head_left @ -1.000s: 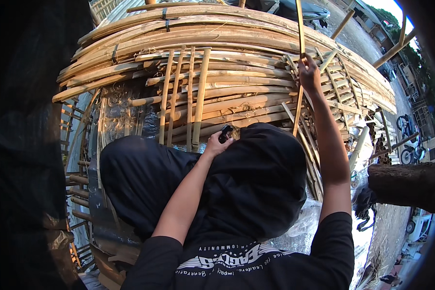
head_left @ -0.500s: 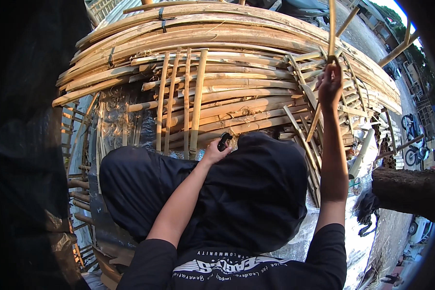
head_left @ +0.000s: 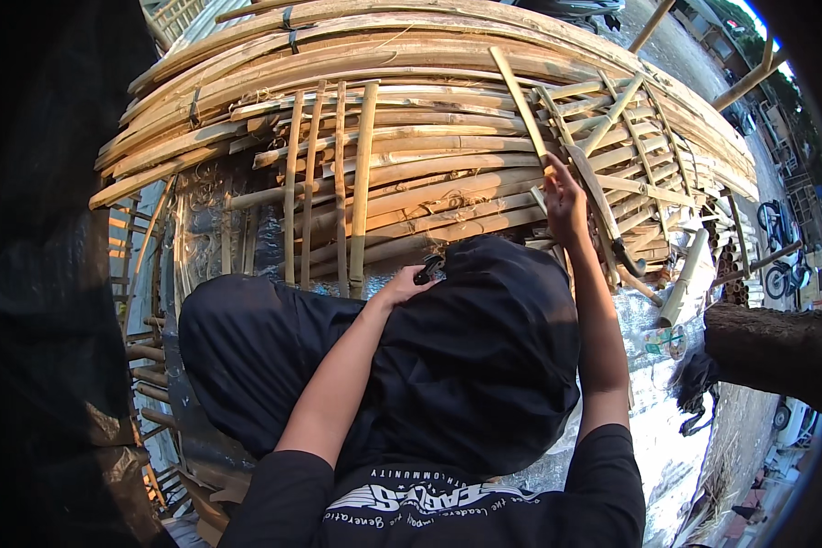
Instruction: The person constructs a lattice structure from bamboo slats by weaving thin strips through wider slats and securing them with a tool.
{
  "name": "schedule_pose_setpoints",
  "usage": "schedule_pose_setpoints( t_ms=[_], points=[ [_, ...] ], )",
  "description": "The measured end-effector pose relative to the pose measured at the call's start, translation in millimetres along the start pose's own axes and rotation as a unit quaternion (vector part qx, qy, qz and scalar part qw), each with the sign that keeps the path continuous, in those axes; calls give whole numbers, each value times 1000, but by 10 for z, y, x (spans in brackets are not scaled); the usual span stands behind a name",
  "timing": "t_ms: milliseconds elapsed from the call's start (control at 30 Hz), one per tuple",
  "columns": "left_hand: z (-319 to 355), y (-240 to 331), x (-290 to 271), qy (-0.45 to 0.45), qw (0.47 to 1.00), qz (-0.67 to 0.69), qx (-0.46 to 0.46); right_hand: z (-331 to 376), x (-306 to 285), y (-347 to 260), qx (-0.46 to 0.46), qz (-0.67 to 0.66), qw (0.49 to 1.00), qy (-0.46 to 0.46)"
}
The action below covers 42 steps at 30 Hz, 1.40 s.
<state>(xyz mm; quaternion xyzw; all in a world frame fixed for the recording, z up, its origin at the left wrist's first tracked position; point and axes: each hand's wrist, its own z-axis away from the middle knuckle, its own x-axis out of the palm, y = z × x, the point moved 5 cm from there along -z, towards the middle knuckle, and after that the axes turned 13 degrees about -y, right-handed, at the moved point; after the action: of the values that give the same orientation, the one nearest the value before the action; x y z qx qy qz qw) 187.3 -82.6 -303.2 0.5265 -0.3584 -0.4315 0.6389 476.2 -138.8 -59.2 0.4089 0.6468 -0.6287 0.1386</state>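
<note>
Left hand [head_left: 405, 286] is clamped on a small black object [head_left: 423, 273] beside the knee [head_left: 511, 274], probably for steadiness. Right hand [head_left: 566, 203] is at the near end of a bamboo strip [head_left: 518, 99] slanting over the pile [head_left: 429, 171]; can't tell if that grip's closed.

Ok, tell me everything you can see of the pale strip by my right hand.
The pale strip is long, narrow, straight and yellow-tan, and looks like split bamboo. It slants up and leftward, crossing over the bamboo stack. Its lower part reaches the right hand; whether it is gripped firmly is unclear.
</note>
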Motion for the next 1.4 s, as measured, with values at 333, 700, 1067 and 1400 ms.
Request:
schedule_pose_setpoints(
  t_ms=[333, 700, 1067, 1400],
  points=[
    [-41, -28, -10, -14, 999, -24, -21, 397, 1037, 830, -2, -17, 1000, -16],
    [34, -112, -26, -11, 997, -48, -51, 710, 1587, 877, -5, 40, 999, 33],
    [30, 175, -27, 0, 974, -158, -162, 765, 1542, 1122, 20, 72, 994, 81],
    [-14, 188, 0, -3, 974, -156, -165, 641, 1480, 1237, 44, 74, 994, 63]
  ],
)
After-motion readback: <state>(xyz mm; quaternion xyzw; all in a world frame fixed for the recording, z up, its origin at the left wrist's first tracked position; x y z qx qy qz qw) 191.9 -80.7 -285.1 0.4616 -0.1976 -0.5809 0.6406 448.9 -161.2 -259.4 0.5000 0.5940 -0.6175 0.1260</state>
